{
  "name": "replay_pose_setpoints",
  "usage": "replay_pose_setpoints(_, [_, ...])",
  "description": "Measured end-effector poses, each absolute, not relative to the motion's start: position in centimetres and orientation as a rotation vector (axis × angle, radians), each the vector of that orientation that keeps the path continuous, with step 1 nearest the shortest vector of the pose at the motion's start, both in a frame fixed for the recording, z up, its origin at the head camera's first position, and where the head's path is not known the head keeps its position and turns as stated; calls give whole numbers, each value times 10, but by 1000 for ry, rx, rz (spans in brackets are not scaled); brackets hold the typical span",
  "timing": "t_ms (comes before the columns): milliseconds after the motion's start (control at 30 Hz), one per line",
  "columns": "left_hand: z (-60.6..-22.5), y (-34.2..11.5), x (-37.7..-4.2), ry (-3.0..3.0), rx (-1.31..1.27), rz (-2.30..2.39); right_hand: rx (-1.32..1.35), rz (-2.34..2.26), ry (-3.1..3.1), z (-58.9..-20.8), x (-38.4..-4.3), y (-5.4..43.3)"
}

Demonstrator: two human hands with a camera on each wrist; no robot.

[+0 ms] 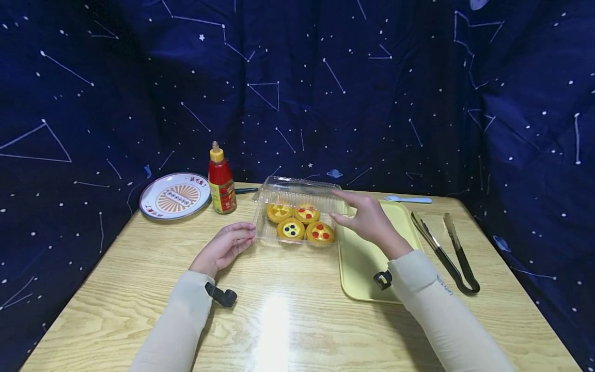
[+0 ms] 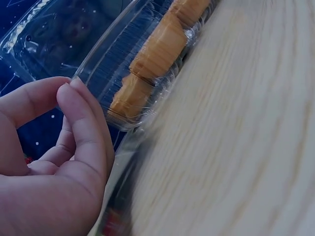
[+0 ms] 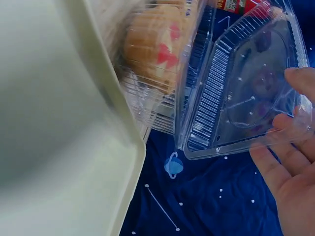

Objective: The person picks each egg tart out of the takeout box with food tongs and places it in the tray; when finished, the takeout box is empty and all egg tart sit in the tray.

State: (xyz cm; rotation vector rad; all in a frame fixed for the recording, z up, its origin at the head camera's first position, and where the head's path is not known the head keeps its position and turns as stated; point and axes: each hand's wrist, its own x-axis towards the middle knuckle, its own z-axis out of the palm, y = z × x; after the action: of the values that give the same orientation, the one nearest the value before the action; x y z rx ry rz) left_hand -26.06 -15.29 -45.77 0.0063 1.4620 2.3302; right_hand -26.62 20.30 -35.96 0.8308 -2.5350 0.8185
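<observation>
A clear plastic clamshell box [image 1: 266,233] lies on the table with its hinged lid [image 1: 302,187] raised at the back. Inside sit several egg tarts [image 1: 291,229], some topped with red pieces, one with blue dots. At the box's left front corner, my left hand [image 1: 228,244] pinches the rim between thumb and fingertips; the left wrist view shows this pinch close up. My right hand [image 1: 364,216] reaches over the tray to the lid's right side. In the right wrist view its fingers [image 3: 278,167] and thumb hold the lid's edge, some fingertips seen through the plastic.
A pale yellow tray [image 1: 355,279] lies right of the box, with black-handled tongs [image 1: 457,274] beyond it and a light blue fork [image 1: 409,200] behind. A red sauce bottle [image 1: 222,181] and a decorated plate [image 1: 155,206] stand back left. A dark handle [image 1: 246,190] shows behind the bottle.
</observation>
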Motion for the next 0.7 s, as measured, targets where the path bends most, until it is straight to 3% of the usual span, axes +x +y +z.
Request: replay_pose_setpoints(700, [-460, -138, -255, 1630, -37, 2290, 620, 1202, -2333, -340, -305, 204])
